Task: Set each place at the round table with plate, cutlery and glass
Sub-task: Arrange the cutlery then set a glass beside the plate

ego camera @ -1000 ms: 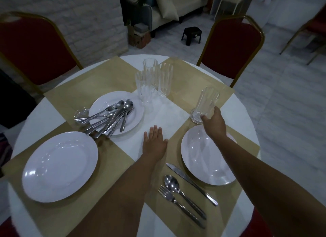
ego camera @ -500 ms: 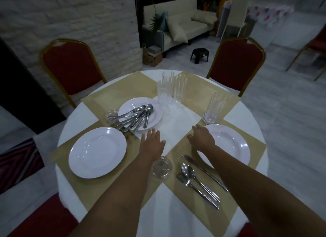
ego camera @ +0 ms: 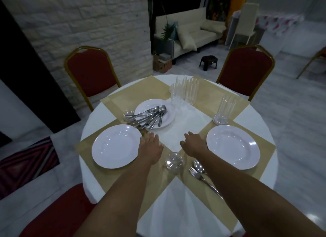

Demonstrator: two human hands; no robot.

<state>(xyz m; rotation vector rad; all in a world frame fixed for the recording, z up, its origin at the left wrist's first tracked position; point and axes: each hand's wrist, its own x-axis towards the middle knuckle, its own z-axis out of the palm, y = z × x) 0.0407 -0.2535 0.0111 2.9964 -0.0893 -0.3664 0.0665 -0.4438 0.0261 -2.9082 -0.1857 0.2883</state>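
A round white table (ego camera: 254, 116) carries tan placemats. On the right stand a white plate (ego camera: 232, 146) and a tall glass (ego camera: 223, 109), with a spoon (ego camera: 198, 165) and fork (ego camera: 201, 176) near me. The left plate (ego camera: 114, 146) is bare. A middle plate (ego camera: 167, 116) bears a heap of cutlery (ego camera: 150, 116). Several glasses (ego camera: 185, 92) cluster at the back. A small glass (ego camera: 174, 161) stands between my arms. My left hand (ego camera: 150, 146) lies flat by the left plate. My right hand (ego camera: 195, 145) hovers with relaxed fingers, holding nothing.
Two red chairs stand behind the table, one at back left (ego camera: 90, 72) and one at back right (ego camera: 247, 69). A third red seat (ego camera: 53, 210) is at the near left. A small glass bowl (ego camera: 128, 114) sits left of the cutlery plate.
My right hand let go of the tall glass and drew back toward the centre. The camera pulled back and up, showing more of the table. My left hand slid slightly left.
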